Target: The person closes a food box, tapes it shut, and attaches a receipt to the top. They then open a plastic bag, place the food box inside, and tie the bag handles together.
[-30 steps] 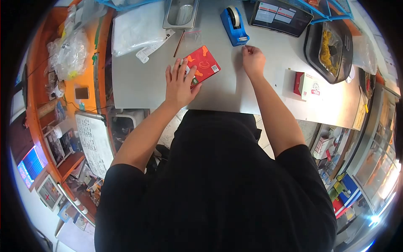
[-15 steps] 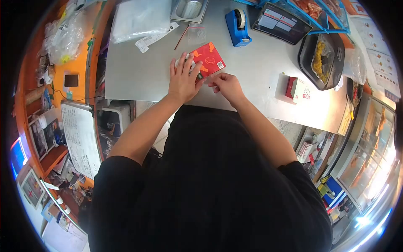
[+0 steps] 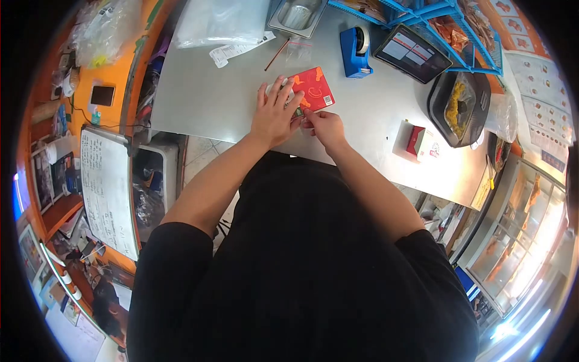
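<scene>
A red box with orange figures and a small white code label [image 3: 316,87] lies flat on the grey table. My left hand [image 3: 276,114] rests over the box's left part with its fingers spread, hiding that side. At the box's near edge my right hand [image 3: 326,128] has thumb and fingers pinched together. What they pinch, if anything, is too small to make out. Just beyond the box are a small clear zip bag [image 3: 298,53] and a thin dark red stick [image 3: 277,54].
A blue tape dispenser [image 3: 357,57] and a tablet [image 3: 412,53] stand farther back. Right of me are a small red-and-white box [image 3: 417,142] and a black tray [image 3: 476,107]. Plastic bags [image 3: 220,21], a receipt [image 3: 224,55] and a metal pan [image 3: 297,17] lie behind. A person [image 3: 111,311] shows at lower left.
My view has shifted, so the table items appear farther right and lower. My right hand has moved against the box's near edge. My left hand stays on the box.
</scene>
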`<state>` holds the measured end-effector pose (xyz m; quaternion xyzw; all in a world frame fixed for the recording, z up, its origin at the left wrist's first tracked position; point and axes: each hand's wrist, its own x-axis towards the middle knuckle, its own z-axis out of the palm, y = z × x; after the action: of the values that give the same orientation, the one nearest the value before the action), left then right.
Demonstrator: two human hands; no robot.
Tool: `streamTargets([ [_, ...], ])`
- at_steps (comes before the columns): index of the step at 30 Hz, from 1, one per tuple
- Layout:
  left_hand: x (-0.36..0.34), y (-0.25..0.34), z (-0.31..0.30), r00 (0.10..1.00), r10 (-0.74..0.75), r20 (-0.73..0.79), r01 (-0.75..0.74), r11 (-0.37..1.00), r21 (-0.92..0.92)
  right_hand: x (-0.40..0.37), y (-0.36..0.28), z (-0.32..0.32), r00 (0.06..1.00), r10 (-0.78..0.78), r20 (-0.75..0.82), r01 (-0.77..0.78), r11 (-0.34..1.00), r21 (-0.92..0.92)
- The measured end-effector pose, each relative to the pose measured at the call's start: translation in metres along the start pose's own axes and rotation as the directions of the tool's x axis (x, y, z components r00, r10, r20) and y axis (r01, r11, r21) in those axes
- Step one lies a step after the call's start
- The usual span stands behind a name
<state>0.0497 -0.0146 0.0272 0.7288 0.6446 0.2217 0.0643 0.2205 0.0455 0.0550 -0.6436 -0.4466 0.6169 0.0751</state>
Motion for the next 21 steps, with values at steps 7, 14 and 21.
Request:
streamTargets([
  [7, 0.001, 0.000, 0.001, 1.000, 0.012, -0.008, -0.012, 1.000, 0.012, 0.001, 0.014, -0.003, 0.996, -0.062, 0.068, 0.053, 0.991, 0.126],
  [14, 0.002, 0.000, -0.001, 0.999, 0.039, -0.013, -0.039, 0.999, 0.018, 0.012, 0.037, -0.005, 0.983, -0.161, 0.083, 0.146, 0.976, 0.159],
  [21, 0.004, 0.001, -0.002, 0.999, 0.048, 0.002, -0.048, 0.999, 0.012, 0.025, 0.041, -0.005, 0.979, -0.196, 0.060, 0.192, 0.979, 0.072],
])
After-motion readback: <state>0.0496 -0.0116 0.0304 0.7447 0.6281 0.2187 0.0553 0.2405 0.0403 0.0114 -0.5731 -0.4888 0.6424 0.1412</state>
